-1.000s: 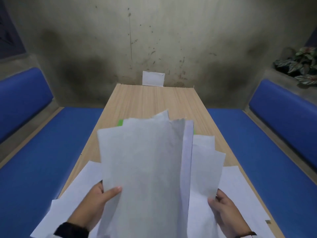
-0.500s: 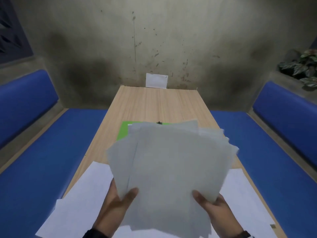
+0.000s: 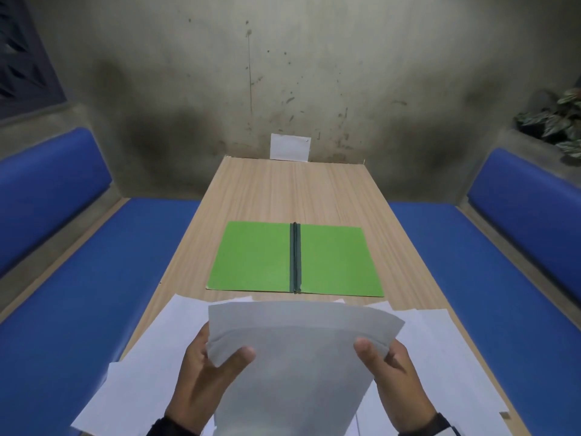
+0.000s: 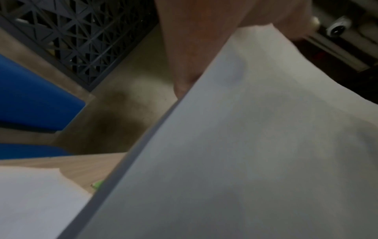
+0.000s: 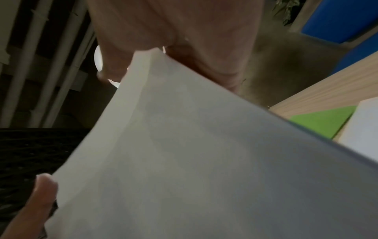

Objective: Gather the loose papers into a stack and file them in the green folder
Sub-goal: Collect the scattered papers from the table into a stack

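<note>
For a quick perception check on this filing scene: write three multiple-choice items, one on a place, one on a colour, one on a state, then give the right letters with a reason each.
1. Where does the green folder lie?
A. on the wooden table, beyond the held papers
B. on the right bench
C. propped against the wall

2. What colour are the bench cushions?
A. red
B. blue
C. grey

3. What state is the folder in?
A. shut
B. standing on edge
C. open flat, dark spine in the middle

Key:
1 A: the head view shows it flat on the table, past the stack of papers held by the left hand and right hand.
2 B: both benches beside the table are blue.
3 C: two green halves lie side by side, divided by the spine.
</note>
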A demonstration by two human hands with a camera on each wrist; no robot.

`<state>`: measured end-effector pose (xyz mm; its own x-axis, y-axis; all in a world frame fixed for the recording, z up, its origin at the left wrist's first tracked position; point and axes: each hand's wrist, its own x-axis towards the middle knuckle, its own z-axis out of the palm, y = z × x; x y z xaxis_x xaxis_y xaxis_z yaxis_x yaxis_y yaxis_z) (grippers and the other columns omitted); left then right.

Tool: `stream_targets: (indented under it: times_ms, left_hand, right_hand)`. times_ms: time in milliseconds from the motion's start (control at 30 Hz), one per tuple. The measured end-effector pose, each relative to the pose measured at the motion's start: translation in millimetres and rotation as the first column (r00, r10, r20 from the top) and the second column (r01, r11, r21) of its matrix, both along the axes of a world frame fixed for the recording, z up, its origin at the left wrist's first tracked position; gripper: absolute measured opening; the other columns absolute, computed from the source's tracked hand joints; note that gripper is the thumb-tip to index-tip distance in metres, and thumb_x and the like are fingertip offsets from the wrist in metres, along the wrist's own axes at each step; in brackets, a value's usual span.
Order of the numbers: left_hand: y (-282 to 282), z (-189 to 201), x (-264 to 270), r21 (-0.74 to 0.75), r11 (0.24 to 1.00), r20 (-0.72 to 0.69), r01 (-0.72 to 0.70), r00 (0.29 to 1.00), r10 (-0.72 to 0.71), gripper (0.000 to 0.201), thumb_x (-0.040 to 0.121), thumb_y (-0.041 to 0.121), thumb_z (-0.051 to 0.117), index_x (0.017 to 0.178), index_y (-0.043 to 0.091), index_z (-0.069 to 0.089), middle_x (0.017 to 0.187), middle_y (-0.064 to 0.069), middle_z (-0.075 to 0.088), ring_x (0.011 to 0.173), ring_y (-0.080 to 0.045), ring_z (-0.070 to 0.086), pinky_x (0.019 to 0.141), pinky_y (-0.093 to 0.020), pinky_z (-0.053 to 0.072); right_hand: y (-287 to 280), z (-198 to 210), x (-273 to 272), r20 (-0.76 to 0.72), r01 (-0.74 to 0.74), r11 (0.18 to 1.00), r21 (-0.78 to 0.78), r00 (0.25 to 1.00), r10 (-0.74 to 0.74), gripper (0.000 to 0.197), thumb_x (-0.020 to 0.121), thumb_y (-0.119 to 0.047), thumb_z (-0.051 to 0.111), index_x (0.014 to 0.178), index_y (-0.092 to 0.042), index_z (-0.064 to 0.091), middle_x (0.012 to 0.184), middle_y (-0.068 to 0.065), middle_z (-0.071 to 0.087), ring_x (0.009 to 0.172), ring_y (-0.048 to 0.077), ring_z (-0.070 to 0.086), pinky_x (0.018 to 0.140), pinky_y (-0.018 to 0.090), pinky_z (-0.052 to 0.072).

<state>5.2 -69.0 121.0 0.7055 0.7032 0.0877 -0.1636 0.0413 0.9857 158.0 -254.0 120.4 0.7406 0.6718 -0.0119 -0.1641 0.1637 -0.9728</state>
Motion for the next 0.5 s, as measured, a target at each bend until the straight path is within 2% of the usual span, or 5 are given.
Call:
stream_targets:
  times_ms: [100, 200, 367, 433, 500]
  left_hand:
    - [0.2, 4.6, -3.7, 0.102, 0.994, 0.095, -0.042, 0.995, 0.032, 0.057, 0.046, 0.070, 0.069, 0.083, 0.027, 0.071, 0.079, 0.004, 0.071, 0.070, -0.010, 0.066, 0.059, -0.016, 0.051]
    - [0.5, 11.0, -5.2, 0.172, 0.975, 0.138, -0.139, 0.984, 0.116, 0.074, 0.049, 0.088, 0.052, 0.076, 0.020, 0.067, 0.079, 0.007, 0.062, 0.067, -0.009, 0.059, 0.056, -0.015, 0.043]
    - [-3.4, 7.7, 2.7, 0.097, 0.952, 0.040, -0.290, 0.957, 0.287, 0.013, 0.081, 0.023, 0.067, 0.068, 0.020, 0.063, 0.060, 0.012, 0.063, 0.055, 0.000, 0.052, 0.052, -0.005, 0.041]
    - [-8.3, 8.2, 0.3, 0.081, 0.971, 0.013, -0.225, 0.974, 0.224, 0.012, 0.069, 0.026, 0.073, 0.078, 0.029, 0.066, 0.067, 0.009, 0.065, 0.060, -0.005, 0.055, 0.055, -0.006, 0.043]
    - [-10.1, 9.6, -9.0, 0.070, 0.989, -0.173, -0.129, 0.975, 0.139, 0.037, 0.058, 0.021, 0.074, 0.094, 0.025, 0.068, 0.092, -0.001, 0.070, 0.077, -0.014, 0.061, 0.065, -0.012, 0.048]
  right_hand:
    - [3.2, 5.2, -3.3, 0.046, 0.047, 0.999, 0.020, 0.998, -0.048, 0.091, 0.037, -0.080, 0.070, 0.090, -0.007, 0.071, 0.086, 0.009, 0.075, 0.082, 0.016, 0.071, 0.067, 0.019, 0.054]
    - [7.1, 16.0, -8.3, 0.088, 0.089, 0.993, 0.074, 0.992, -0.095, 0.089, 0.040, -0.089, 0.058, 0.080, -0.011, 0.073, 0.086, 0.009, 0.075, 0.077, 0.010, 0.069, 0.069, 0.015, 0.052]
    - [15.8, 8.6, -7.7, 0.146, 0.207, 0.976, -0.065, 0.970, -0.196, 0.020, 0.080, -0.025, 0.070, 0.066, -0.011, 0.071, 0.067, -0.007, 0.070, 0.065, 0.001, 0.061, 0.063, 0.009, 0.047]
    - [15.3, 3.3, -10.9, 0.121, 0.166, 0.981, -0.102, 0.981, -0.153, 0.016, 0.072, -0.029, 0.077, 0.067, -0.016, 0.070, 0.068, -0.011, 0.070, 0.063, -0.002, 0.060, 0.058, 0.006, 0.047]
    - [10.7, -5.0, -15.2, 0.112, 0.104, 0.986, -0.128, 0.990, -0.090, 0.049, 0.045, -0.048, 0.082, 0.080, -0.016, 0.070, 0.080, -0.011, 0.073, 0.066, -0.001, 0.065, 0.057, 0.010, 0.050]
